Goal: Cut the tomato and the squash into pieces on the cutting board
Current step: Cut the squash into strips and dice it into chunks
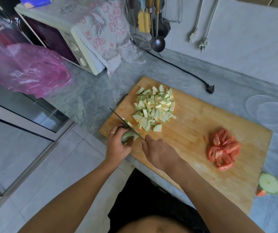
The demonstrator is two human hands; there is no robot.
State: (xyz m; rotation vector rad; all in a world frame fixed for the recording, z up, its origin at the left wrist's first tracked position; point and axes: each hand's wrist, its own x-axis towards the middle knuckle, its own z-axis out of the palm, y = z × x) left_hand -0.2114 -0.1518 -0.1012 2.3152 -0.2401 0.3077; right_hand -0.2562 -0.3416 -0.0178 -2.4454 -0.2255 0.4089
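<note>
While the left hand curls round the last green stub of squash at the near left corner of the wooden cutting board, the right hand grips the handle of a knife, its fingers closed round it and the handle itself hidden inside the fist. The thin dark blade slants up and to the left from that hand, lying across the cut end of the stub just beside the left fingertips. A ring shows on one left finger. Just beyond the blade, toward the far left part of the board, lies a loose heap of pale squash pieces, green skin at their edges. Well apart from it, near the board's right side, sits a pile of red tomato wedges. Off the board's near right corner, on the grey counter, rests a round squash end slice with a small red scrap beside it. Clear plastic lids lie to the board's right, and a pink plastic bag and a microwave stand to the far left
</note>
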